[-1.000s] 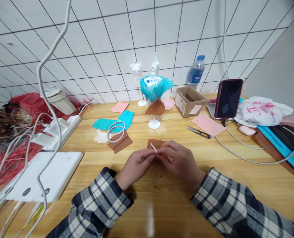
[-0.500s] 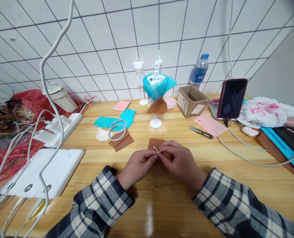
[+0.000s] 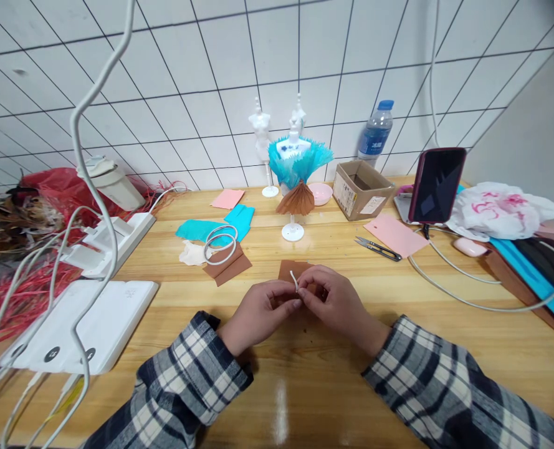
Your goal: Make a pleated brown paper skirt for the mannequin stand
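Left hand (image 3: pixel 258 312) and right hand (image 3: pixel 337 302) meet fingertip to fingertip, both pinching a small white tie (image 3: pixel 294 280) over the folded brown paper (image 3: pixel 291 269) on the worktop (image 3: pixel 398 312), scissors (image 3: pixel 377 248) well apart to the right

A wooden table (image 3: pixel 305 399) stands against a white tiled wall (image 3: pixel 187 75). At the back a small mannequin stand wears a brown paper skirt (image 3: pixel 296 201), with a teal paper skirt (image 3: pixel 300 161) behind it. A cardboard box (image 3: pixel 361 189) sits beside a water bottle (image 3: pixel 376 133). Scissors (image 3: pixel 377 249) lie just beside a pink sheet (image 3: pixel 395 234). A phone (image 3: pixel 436 185) stands propped at the right.
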The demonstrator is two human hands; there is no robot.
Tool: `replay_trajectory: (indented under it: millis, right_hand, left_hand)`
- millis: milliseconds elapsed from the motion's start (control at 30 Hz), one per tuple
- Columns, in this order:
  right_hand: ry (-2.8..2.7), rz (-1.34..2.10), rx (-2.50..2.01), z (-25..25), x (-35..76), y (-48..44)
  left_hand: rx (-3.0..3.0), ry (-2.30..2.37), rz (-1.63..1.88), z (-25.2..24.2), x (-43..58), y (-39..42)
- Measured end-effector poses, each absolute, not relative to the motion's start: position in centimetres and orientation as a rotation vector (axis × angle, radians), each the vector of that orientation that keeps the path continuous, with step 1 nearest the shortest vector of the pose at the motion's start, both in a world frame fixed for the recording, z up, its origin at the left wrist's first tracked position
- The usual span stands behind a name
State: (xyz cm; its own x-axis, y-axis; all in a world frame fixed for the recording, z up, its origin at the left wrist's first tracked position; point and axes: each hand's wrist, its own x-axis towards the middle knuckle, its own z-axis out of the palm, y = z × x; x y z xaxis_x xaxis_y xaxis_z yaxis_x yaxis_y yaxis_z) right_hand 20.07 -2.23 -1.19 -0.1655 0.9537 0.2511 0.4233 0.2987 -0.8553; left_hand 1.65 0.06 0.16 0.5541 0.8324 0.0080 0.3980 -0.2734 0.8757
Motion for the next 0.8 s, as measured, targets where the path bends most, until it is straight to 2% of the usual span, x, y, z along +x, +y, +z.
replay_trajectory:
  millis: [133,267,400,567,667,800]
  right_hand:
    - [-1.549,1.095,-1.236,-1.2,19.7,-2.2]
    - [-1.025,1.495,-1.144,-1.0,19.7,-1.9]
    - [-0.566,1.688,-0.986,-0.7,20.4,-1.4]
    - [-0.420,1.735,-1.001,-1.3,20.6,-1.0]
    - [-0.436,1.702,-1.044,-1.6,20.7,-0.9]
    - [-0.517,1.393,-1.006,-0.5,22.8,0.7]
  left_hand:
    - [1.892,1.027,0.631,0.1,1.5,0.0]
    - [1.883,0.951,0.695,0.7,1.2,0.0]
    - [1.602,0.864,0.848,0.6,0.7,0.0]
    - [1.021,0.688,0.951,0.4,0.9,0.0]
    - [0.884,0.642,0.920,0.5,1.2,-0.1]
    - [0.911,0.612,0.893,0.2,1.1,0.1]
